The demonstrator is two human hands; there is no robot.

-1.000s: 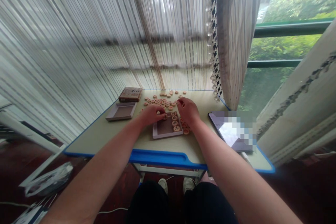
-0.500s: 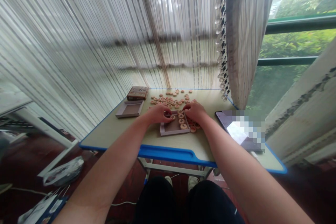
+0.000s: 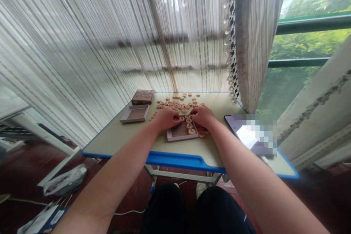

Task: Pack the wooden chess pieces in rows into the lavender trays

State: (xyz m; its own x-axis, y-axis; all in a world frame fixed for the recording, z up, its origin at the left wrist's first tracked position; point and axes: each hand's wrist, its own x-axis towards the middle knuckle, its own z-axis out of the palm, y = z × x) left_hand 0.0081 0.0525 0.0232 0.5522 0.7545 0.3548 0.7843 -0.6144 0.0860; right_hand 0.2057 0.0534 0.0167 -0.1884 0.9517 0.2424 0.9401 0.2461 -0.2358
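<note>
An open shallow box [image 3: 183,138] lies on the table before me, with several round wooden pieces in a column [image 3: 189,126] along its right side. My left hand [image 3: 170,117] reaches over the box's back left part, its fingers closed on a wooden piece [image 3: 181,119] beside the top of the column. At the back right corner is my right hand [image 3: 202,115], fingers bent together near the top piece; whether it holds anything is hidden. Loose pieces [image 3: 201,134] lie beside the box's right wall, partly under my right hand.
More loose pieces [image 3: 175,104] are scattered behind the hands. An open tray [image 3: 135,113] and a brown box [image 3: 143,97] stand at the left. A phone [image 3: 246,135] lies at the right. Blue trim [image 3: 175,159] edges the table's front.
My left hand has moved right and slightly back with its piece, which now sits by the top of the column. My right hand has barely moved.
</note>
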